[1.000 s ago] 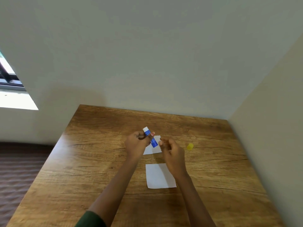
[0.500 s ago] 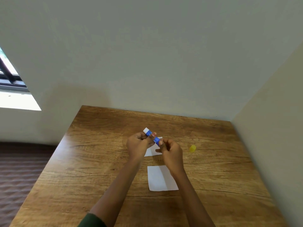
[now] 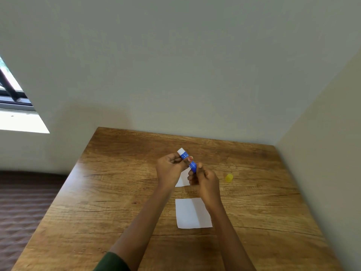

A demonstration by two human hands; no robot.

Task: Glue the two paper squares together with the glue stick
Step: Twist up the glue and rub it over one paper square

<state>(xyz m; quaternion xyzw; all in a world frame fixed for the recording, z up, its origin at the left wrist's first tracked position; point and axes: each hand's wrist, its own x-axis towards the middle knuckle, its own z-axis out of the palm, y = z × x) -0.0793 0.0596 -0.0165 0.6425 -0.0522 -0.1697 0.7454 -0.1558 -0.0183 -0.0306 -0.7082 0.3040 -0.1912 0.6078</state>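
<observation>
A blue glue stick (image 3: 186, 158) with a bare white tip pointing up and away is held above the table. My left hand (image 3: 169, 169) grips its upper part. My right hand (image 3: 205, 179) pinches its lower end between fingertips. One white paper square (image 3: 192, 213) lies flat on the table near me, partly under my right forearm. The second paper square (image 3: 182, 178) lies farther away, mostly hidden behind both hands. The yellow cap (image 3: 229, 178) lies on the table to the right of my right hand.
The wooden table (image 3: 117, 192) stands in a corner, with a wall along its far edge and another along its right side. Its left edge drops to a dark floor (image 3: 23, 202). A window (image 3: 13, 102) is at the far left.
My right hand has closed in from just right of the stick and taken its lower end. The left hand keeps its grip. The papers and the cap have not moved.
</observation>
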